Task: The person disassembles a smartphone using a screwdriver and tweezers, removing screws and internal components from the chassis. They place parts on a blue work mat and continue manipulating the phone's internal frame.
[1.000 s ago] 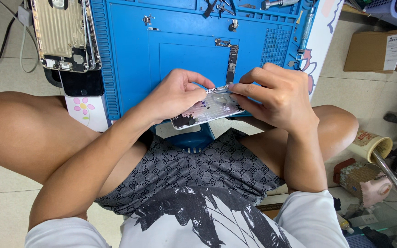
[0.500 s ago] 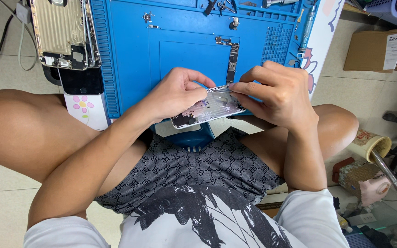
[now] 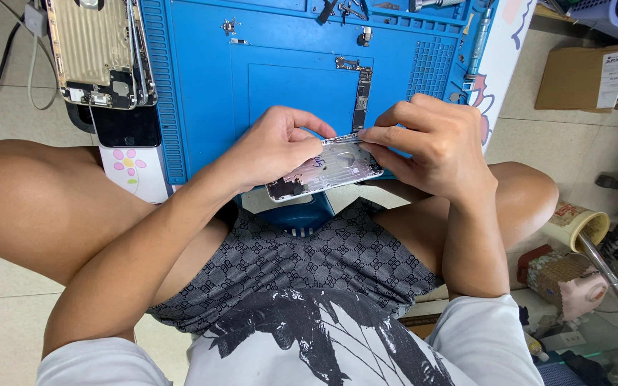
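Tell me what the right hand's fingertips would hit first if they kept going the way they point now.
The right hand points leftward across the opened phone housing that both hands hold. Going straight on, its fingertips would most likely meet the left hand thumb and forefinger, pinching the same upper edge. Depth is unclear.

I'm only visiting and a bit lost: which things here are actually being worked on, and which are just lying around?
In use:
left hand
right hand
opened phone housing
blue work mat

Lying about:
second phone shell
logic board
cardboard box
tape roll
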